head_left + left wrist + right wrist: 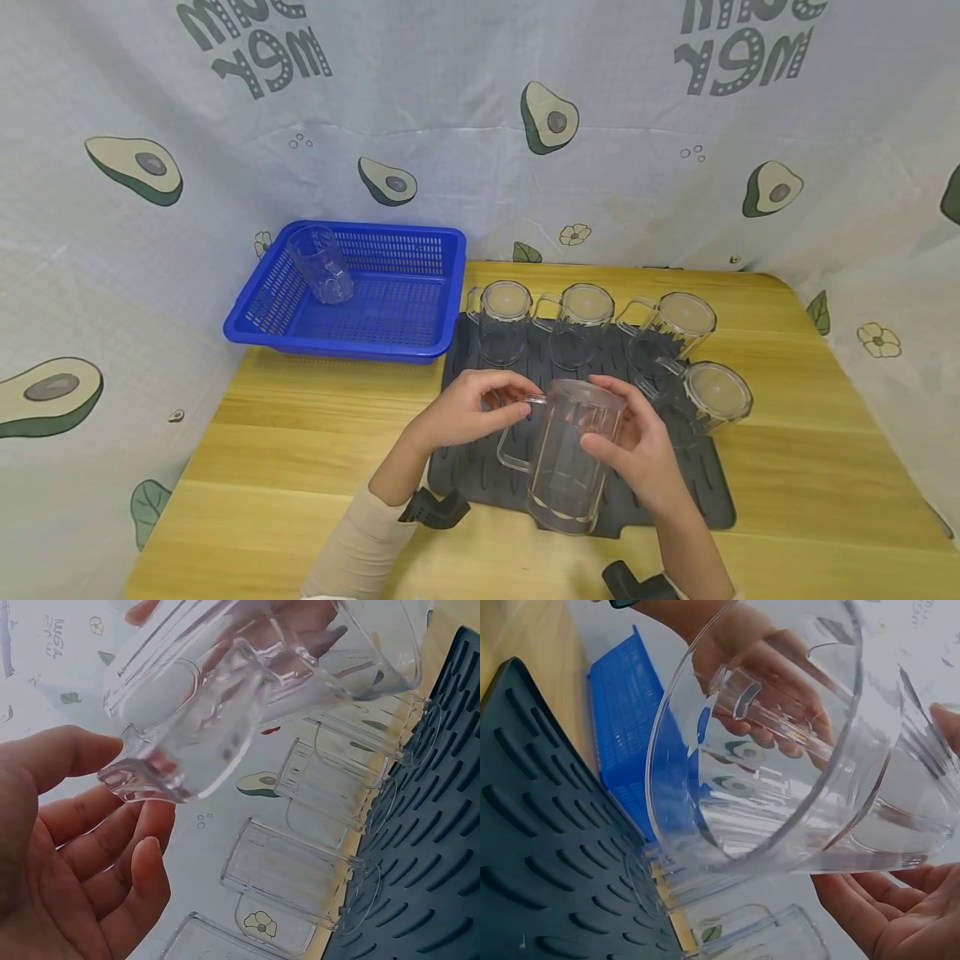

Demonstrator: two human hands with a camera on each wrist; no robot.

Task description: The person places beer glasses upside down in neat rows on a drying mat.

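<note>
A clear glass mug [570, 467] is held tilted over the front of the black ribbed mat [480, 475], its base up and its mouth toward the mat. My left hand [476, 406] pinches the upper end of the mug's handle [217, 735] between thumb and fingers. On the other side, my right hand [637, 446] grips the mug near its base, thumb in front and fingers behind. Several like mugs stand upside down on the mat, among them one at the back left [504, 321] and one at the right [716, 392].
At the back left of the wooden table [315, 433] is a blue plastic basket [345, 346]. One clear glass vessel [322, 267] leans inside its left end. A white avocado-print cloth [465, 125] hangs behind and at both sides.
</note>
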